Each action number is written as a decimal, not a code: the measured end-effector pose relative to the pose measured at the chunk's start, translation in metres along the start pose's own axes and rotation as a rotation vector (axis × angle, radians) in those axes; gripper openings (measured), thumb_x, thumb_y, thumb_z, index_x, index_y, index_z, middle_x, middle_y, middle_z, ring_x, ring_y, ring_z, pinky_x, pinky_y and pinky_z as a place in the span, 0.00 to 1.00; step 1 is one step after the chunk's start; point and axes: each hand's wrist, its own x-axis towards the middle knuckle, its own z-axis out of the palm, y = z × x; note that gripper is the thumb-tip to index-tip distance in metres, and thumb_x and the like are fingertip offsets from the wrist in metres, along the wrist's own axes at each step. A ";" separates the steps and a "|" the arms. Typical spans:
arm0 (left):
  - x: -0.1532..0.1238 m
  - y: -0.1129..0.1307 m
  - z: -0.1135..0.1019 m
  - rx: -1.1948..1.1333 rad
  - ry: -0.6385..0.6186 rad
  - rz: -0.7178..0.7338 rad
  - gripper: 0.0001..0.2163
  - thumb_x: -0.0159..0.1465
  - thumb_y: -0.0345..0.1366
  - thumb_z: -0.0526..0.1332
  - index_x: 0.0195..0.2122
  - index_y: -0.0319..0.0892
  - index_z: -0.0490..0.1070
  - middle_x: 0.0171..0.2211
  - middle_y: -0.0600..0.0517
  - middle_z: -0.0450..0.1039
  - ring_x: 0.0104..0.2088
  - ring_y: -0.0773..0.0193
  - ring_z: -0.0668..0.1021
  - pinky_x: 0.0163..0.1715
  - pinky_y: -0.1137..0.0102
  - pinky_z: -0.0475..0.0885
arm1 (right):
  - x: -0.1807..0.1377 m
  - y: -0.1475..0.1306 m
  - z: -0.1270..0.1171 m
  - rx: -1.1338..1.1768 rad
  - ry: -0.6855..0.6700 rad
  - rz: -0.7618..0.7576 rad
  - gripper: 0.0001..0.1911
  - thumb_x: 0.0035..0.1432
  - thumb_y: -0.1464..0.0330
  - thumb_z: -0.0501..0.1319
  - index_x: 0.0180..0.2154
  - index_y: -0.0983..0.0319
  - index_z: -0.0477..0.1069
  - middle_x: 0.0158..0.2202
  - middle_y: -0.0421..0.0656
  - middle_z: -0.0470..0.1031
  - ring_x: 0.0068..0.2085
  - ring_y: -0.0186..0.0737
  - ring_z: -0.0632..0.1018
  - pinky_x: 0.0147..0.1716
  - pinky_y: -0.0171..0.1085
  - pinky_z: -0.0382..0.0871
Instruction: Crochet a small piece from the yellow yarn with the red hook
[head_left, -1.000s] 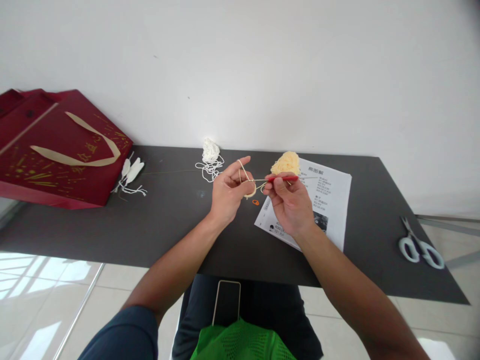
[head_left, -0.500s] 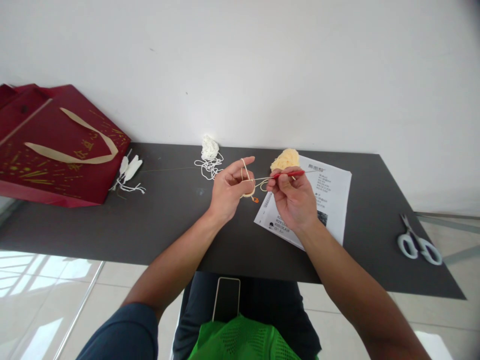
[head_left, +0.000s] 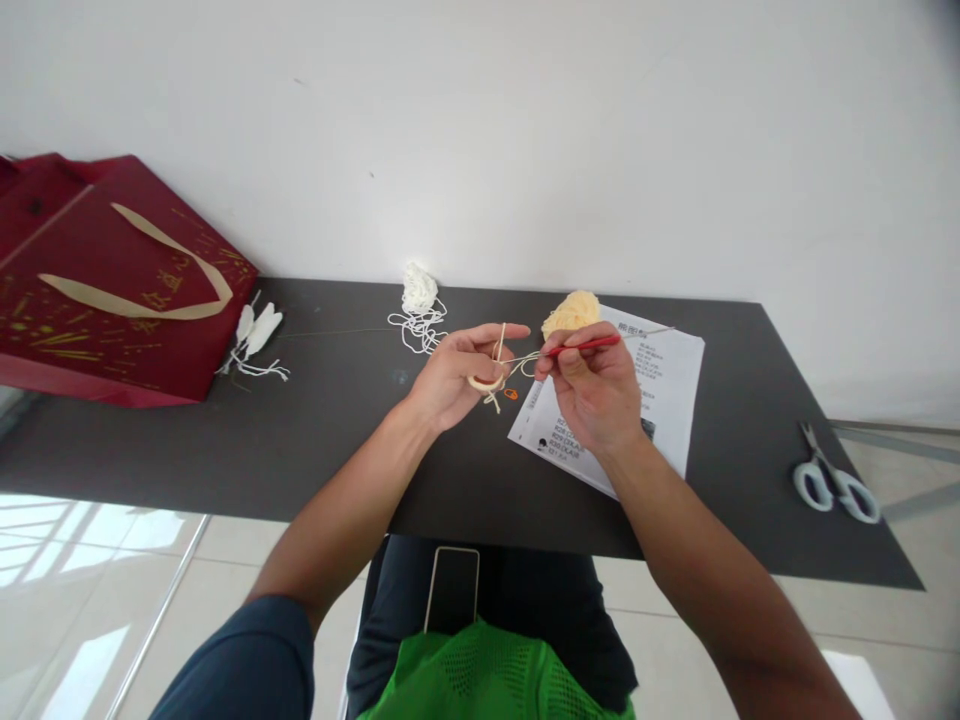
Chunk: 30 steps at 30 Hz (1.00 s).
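Observation:
In my right hand [head_left: 596, 385] is a red-handled crochet hook [head_left: 589, 344], its thin metal shaft pointing left. My left hand [head_left: 469, 370] pinches a small pale-yellow crocheted piece [head_left: 486, 384], and yarn runs over its outstretched index finger. The hook's tip meets the piece at the left fingers; whether it is inside a stitch I cannot tell. A yarn tail hangs below the piece. Just beneath, a small orange stitch marker [head_left: 511, 394] shows by the yarn. Behind my right hand sits a ball of pale-yellow yarn [head_left: 571, 313], partly on printed sheets [head_left: 667, 400].
White yarn [head_left: 418, 290] lies in a loose heap at the back. White crocheted pieces with tails [head_left: 259, 330] rest beside a red paper bag [head_left: 127, 290] at left. Scissors [head_left: 834, 480] lie near the right edge of the dark table [head_left: 337, 400]. A phone [head_left: 452, 590] is on my lap.
My left hand has turned, its index finger now pointing more to the right, and the crocheted piece shows more. The hook has shifted slightly right with my right hand.

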 end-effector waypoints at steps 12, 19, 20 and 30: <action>0.002 0.004 -0.004 -0.001 -0.161 -0.135 0.20 0.44 0.27 0.64 0.41 0.37 0.83 0.19 0.52 0.66 0.19 0.67 0.65 0.23 0.67 0.55 | -0.003 -0.004 0.003 -0.027 -0.014 0.062 0.17 0.54 0.57 0.76 0.34 0.55 0.71 0.33 0.35 0.79 0.28 0.31 0.77 0.30 0.36 0.75; 0.001 0.006 -0.004 -0.003 -0.157 -0.146 0.19 0.44 0.28 0.64 0.39 0.38 0.83 0.18 0.52 0.66 0.18 0.67 0.65 0.22 0.67 0.55 | -0.004 -0.007 0.003 -0.018 -0.025 0.068 0.17 0.53 0.57 0.76 0.34 0.55 0.72 0.32 0.35 0.79 0.28 0.31 0.77 0.29 0.36 0.75; 0.001 0.006 -0.004 -0.006 -0.154 -0.146 0.19 0.44 0.28 0.64 0.39 0.38 0.83 0.17 0.52 0.66 0.18 0.67 0.65 0.22 0.67 0.56 | -0.005 -0.007 0.002 -0.011 -0.030 0.065 0.16 0.54 0.57 0.76 0.35 0.55 0.72 0.33 0.36 0.79 0.28 0.31 0.77 0.29 0.36 0.75; -0.001 0.002 -0.003 0.008 -0.028 0.007 0.13 0.47 0.27 0.72 0.35 0.40 0.83 0.24 0.50 0.79 0.24 0.65 0.77 0.27 0.70 0.70 | -0.005 -0.005 0.003 0.128 0.051 0.200 0.15 0.53 0.62 0.77 0.34 0.56 0.73 0.34 0.34 0.80 0.30 0.27 0.79 0.30 0.28 0.78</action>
